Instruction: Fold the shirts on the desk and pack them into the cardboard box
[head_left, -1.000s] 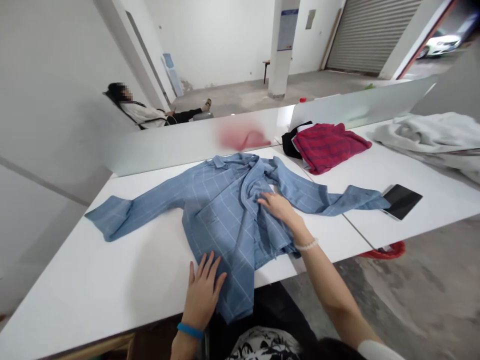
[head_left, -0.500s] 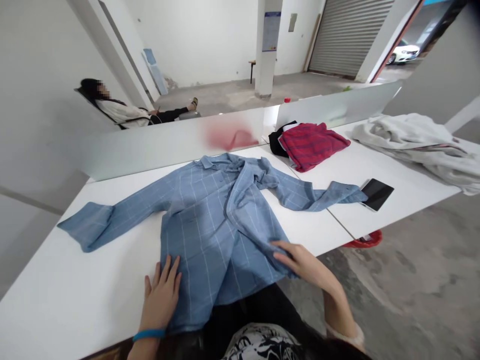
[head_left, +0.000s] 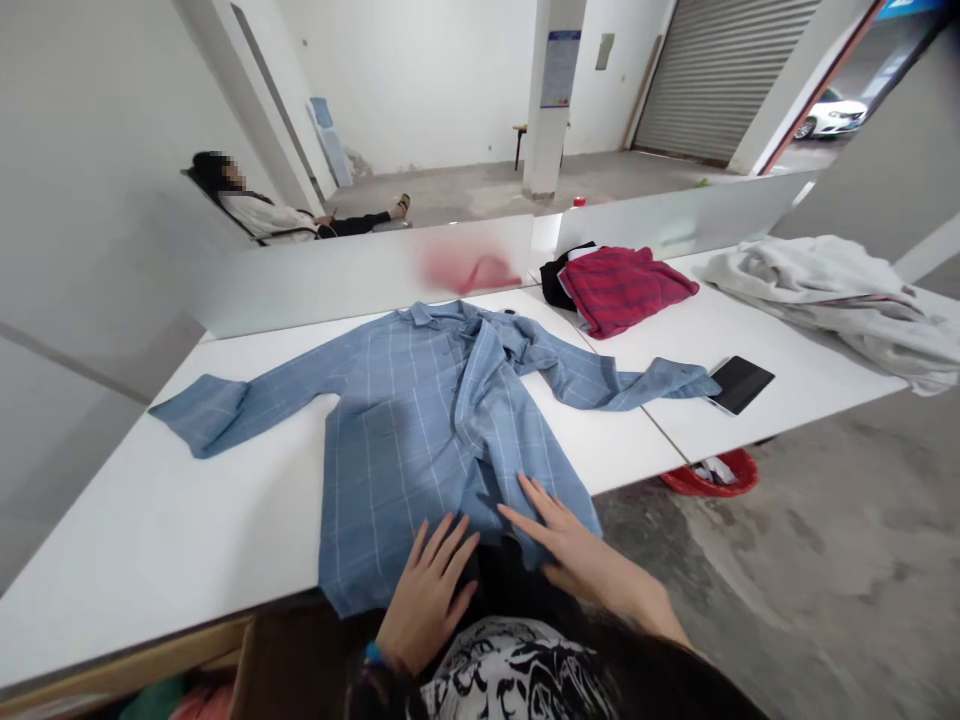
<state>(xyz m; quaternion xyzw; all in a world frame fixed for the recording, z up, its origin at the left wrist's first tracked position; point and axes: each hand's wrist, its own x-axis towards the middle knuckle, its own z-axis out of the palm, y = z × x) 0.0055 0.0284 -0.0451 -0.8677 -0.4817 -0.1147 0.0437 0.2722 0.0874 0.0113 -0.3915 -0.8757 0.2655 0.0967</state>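
A blue shirt (head_left: 397,430) with thin white check lines lies spread on the white table (head_left: 255,540), its collar at the far side. Both sleeves stretch out sideways, the right one twisted and reaching a tablet. The right front panel is rumpled and partly folded over. My left hand (head_left: 431,590) rests with spread fingers on the shirt's lower hem near the middle. On the lower right front panel lies my right hand (head_left: 566,540), fingers apart and touching the cloth; its thumb is partly out of clear sight.
A tablet (head_left: 741,385), a folded red plaid garment (head_left: 626,290) and a pale cloth heap (head_left: 832,290) lie to the right. A frosted divider (head_left: 360,270) runs behind. Below are a red bin (head_left: 720,475) and a cardboard box (head_left: 217,650). A person (head_left: 277,215) sits beyond.
My left hand has moved right from the shirt's left edge to the middle of its hem. My right hand has shifted slightly left and lower. The shirt's hem has shifted and the view has turned slightly.
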